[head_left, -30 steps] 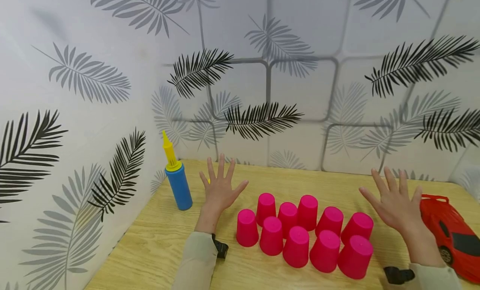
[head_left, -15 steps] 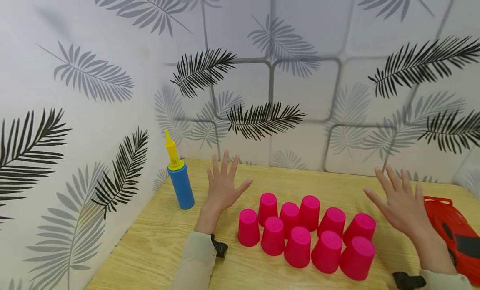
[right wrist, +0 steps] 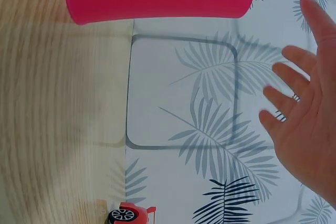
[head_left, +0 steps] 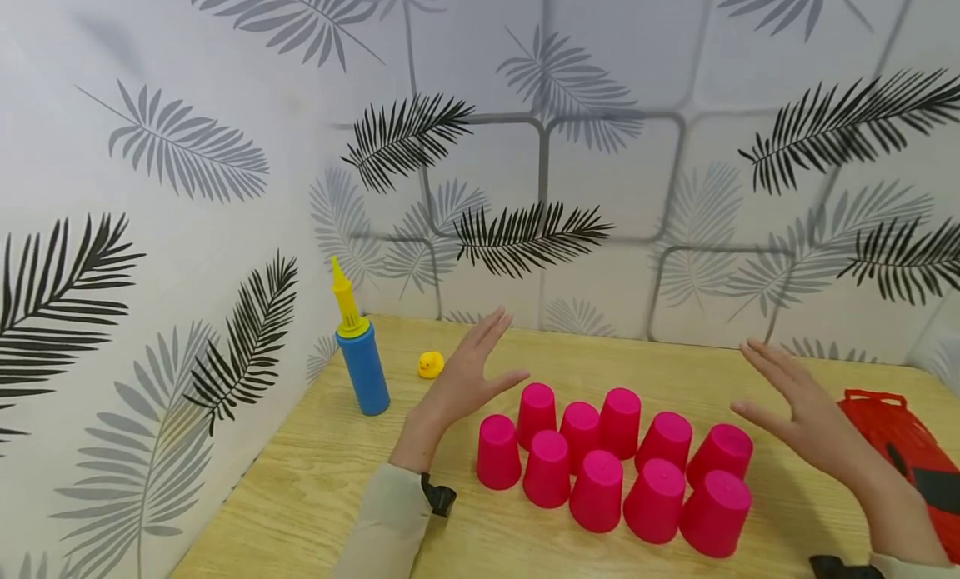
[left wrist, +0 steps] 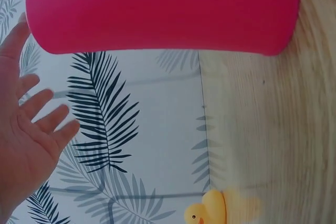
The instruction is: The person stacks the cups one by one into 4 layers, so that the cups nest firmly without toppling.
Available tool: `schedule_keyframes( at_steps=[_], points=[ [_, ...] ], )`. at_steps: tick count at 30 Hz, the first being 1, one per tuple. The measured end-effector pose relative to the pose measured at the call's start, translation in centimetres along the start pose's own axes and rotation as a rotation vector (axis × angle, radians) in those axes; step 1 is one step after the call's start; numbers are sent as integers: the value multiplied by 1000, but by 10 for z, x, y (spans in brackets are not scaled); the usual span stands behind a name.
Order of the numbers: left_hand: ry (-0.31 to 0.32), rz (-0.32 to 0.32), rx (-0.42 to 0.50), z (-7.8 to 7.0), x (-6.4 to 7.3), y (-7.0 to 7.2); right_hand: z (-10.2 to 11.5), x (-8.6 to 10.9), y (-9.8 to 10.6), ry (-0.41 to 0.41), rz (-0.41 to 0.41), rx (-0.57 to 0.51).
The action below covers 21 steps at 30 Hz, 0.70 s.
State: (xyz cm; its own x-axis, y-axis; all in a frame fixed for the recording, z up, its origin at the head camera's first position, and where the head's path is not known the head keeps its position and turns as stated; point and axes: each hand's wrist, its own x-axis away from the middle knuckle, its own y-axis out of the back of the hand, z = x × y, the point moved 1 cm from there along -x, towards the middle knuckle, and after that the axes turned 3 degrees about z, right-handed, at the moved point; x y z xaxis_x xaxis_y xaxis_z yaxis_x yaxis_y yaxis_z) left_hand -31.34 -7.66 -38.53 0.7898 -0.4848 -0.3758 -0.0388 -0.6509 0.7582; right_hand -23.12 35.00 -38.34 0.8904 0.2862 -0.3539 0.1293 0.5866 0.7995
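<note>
Wall: a pale wall covering [head_left: 615, 179] with grey and black leaf prints stands behind the cups and runs round on their left.
Table: a light wood-grain table [head_left: 315, 487] spreads beneath the cups and out on every side of them.
Cups: ten bright pink cups [head_left: 600, 479] stand upside down on the table, crowded into two uneven rows of five, with some overlapping others in the head view.
Car: a red toy car [head_left: 918, 446] with dark windows sits to the right of the cups, partly hidden by the right arm and cut off by the picture's edge.
Sleeves: the pale left sleeve [head_left: 378, 516] lies left of the cups and nearer the person; only a bit of the right one shows.
Right hand: the right hand [head_left: 813, 412] is raised to the right of the cups, fingers straight and a little spread, thumb out toward them.
Left hand: the left hand [head_left: 468, 379] is raised near the cups' far left end, fingers extended and slightly spread, thumb pointing their way; I cannot tell whether it touches one.
Pump: a blue hand pump [head_left: 363, 362] with a yellow top stands well left of the cups.
Duck: a small yellow duck [head_left: 431, 365] sits left of the cups and farther back.
</note>
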Motion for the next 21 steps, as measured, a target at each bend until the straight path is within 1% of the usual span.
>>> schedule_keyframes(
  at_steps=[1, 2, 5, 8, 11, 13, 16, 21],
  points=[
    [-8, 15, -3, -2, 0, -1, 0, 2, 0, 11, 15, -2],
    [-10, 33, -5, -3, 0, -2, 0, 3, 0, 13, 27, 18],
    [-2, 96, -2, -6, 1, -5, 0, 7, -2, 15, 69, 67],
    [6, 151, 24, -8, 1, -9, 0, 9, -3, 20, 97, 98],
    [8, 197, 33, -10, 0, -12, -1, 10, -3, 59, 107, 107],
    [17, 223, 23, -11, 0, -13, -1, 11, -4, 71, 114, 113],
    [29, 256, -2, -12, -2, -16, -1, 12, -4, 67, 128, 136],
    [23, 300, -13, -14, -4, -18, 1, 12, -5, 54, 153, 157]
  ],
)
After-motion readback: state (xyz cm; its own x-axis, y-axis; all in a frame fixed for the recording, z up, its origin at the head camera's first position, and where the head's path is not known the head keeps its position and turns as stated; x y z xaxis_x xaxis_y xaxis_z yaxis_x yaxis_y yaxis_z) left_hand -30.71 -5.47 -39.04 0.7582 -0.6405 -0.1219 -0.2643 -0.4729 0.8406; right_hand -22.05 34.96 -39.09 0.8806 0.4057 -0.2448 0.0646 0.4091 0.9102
